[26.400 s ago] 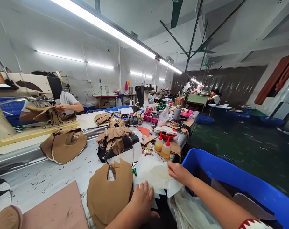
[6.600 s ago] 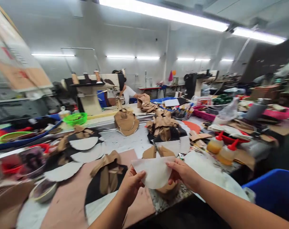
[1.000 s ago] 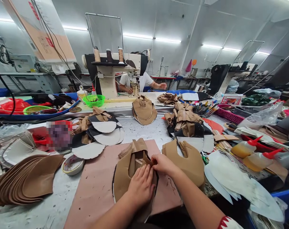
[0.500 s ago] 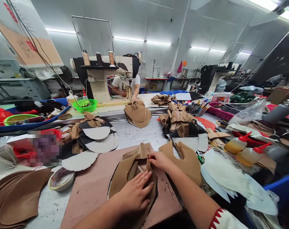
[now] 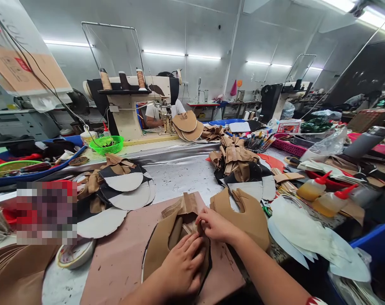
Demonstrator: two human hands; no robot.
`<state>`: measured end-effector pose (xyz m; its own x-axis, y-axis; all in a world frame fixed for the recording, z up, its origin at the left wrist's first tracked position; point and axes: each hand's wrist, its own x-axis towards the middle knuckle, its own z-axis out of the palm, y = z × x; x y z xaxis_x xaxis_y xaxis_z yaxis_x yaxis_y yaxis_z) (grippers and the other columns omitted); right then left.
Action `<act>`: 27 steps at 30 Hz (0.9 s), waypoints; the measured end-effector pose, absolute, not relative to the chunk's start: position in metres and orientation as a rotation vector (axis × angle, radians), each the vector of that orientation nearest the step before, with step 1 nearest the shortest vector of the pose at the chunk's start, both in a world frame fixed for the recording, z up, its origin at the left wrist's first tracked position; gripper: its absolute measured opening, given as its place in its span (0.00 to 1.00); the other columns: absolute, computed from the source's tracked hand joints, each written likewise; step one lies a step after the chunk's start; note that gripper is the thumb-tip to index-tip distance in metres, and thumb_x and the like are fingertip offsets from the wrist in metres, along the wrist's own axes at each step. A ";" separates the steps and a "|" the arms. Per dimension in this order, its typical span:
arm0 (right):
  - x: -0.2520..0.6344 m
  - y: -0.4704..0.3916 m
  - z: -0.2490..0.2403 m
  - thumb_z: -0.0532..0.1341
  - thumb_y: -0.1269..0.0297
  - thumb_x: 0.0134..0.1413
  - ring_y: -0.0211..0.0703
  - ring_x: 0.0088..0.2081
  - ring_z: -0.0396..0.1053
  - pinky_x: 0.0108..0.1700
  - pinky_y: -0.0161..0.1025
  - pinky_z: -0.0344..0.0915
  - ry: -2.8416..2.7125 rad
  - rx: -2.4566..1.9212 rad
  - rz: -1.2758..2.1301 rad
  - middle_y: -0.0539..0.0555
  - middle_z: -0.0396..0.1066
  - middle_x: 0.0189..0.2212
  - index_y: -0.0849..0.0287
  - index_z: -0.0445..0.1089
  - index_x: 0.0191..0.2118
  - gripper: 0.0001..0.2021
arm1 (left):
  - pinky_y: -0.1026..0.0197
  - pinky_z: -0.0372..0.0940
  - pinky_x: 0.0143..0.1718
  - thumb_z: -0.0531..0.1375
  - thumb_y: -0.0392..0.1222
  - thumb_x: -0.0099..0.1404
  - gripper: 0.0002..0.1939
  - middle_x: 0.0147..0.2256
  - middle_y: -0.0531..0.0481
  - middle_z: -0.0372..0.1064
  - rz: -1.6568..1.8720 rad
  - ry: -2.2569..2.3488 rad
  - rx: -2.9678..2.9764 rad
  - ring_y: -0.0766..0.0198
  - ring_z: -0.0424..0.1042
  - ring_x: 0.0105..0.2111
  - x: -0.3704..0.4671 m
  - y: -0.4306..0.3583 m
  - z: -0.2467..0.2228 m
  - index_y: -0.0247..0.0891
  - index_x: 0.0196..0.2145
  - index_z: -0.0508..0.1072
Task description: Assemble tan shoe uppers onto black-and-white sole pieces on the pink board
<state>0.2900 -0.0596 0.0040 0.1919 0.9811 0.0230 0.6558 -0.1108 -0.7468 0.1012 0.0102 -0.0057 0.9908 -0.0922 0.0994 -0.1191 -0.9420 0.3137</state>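
A tan shoe upper (image 5: pixel 159 241) with a U-shaped opening and a dark edge lies on a pinkish-brown board (image 5: pixel 110 250). My left hand (image 5: pixel 183 263) rests on its lower part, fingers stretched out and pressing it flat. My right hand (image 5: pixel 216 227) is closed in a pinch on the edge of the same upper, just beyond the left fingertips. That edge is folded up between its fingers, and the fingertips are partly hidden. A second tan upper (image 5: pixel 252 220) lies beside my right forearm.
Stacked uppers with white linings (image 5: pixel 122 182) lie to the left, more (image 5: pixel 243 169) ahead. A tape roll (image 5: pixel 74 254), glue bottles (image 5: pixel 313 186) and pale cut sheets (image 5: pixel 303 224) flank the board. Opposite, a person (image 5: pixel 152 113) sits behind a sewing machine (image 5: pixel 130 112), with tan pieces (image 5: pixel 188 126) beside it.
My right hand has drawn the upper's edge inward, closer to my left fingers. Across the table, the tan pieces have been lifted from the worktop up beside the sewing machine. The view has shifted slightly right.
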 end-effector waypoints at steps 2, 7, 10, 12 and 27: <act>0.289 -0.071 0.005 0.55 0.82 0.39 0.41 0.39 0.64 0.43 0.37 0.61 -1.581 -1.845 0.640 0.51 0.63 0.33 0.58 0.70 0.28 0.13 | 0.45 0.45 0.59 0.58 0.38 0.48 0.31 0.60 0.36 0.52 0.100 -0.046 2.878 0.42 0.49 0.60 0.100 0.010 -0.010 0.37 0.53 0.64; 0.286 -0.081 0.010 0.59 0.79 0.38 0.40 0.37 0.65 0.41 0.36 0.61 -1.641 -1.724 0.735 0.50 0.65 0.31 0.59 0.68 0.22 0.08 | 0.46 0.50 0.56 0.58 0.51 0.54 0.28 0.60 0.37 0.49 0.013 0.026 2.921 0.44 0.51 0.58 0.102 0.012 -0.010 0.40 0.51 0.64; 0.286 -0.069 0.012 0.56 0.80 0.37 0.38 0.32 0.64 0.34 0.33 0.59 -1.568 -1.802 0.768 0.50 0.65 0.30 0.59 0.65 0.22 0.08 | 0.48 0.54 0.52 0.58 0.54 0.53 0.27 0.55 0.38 0.58 -0.026 0.025 2.955 0.45 0.57 0.53 0.108 0.011 0.001 0.40 0.49 0.65; 0.288 -0.055 0.011 0.55 0.78 0.39 0.37 0.29 0.62 0.31 0.33 0.57 -1.411 -1.959 0.691 0.50 0.64 0.29 0.59 0.64 0.26 0.07 | 0.48 0.55 0.51 0.58 0.54 0.53 0.26 0.53 0.39 0.60 -0.020 0.020 2.976 0.45 0.58 0.51 0.110 0.010 0.003 0.40 0.47 0.66; 0.310 0.001 -0.028 0.52 0.85 0.33 0.34 0.27 0.58 0.30 0.29 0.52 -1.305 -1.939 0.699 0.42 0.57 0.22 0.56 0.53 0.27 0.16 | 0.45 0.47 0.58 0.59 0.51 0.53 0.27 0.60 0.39 0.51 0.146 -0.001 2.976 0.44 0.50 0.59 0.103 0.011 -0.017 0.44 0.51 0.65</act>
<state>0.3096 0.0012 -0.0276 0.3507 0.9348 -0.0558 0.5646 -0.2587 -0.7838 0.1030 0.0109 -0.0173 0.9952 0.0075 0.0974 -0.0083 -0.9869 0.1611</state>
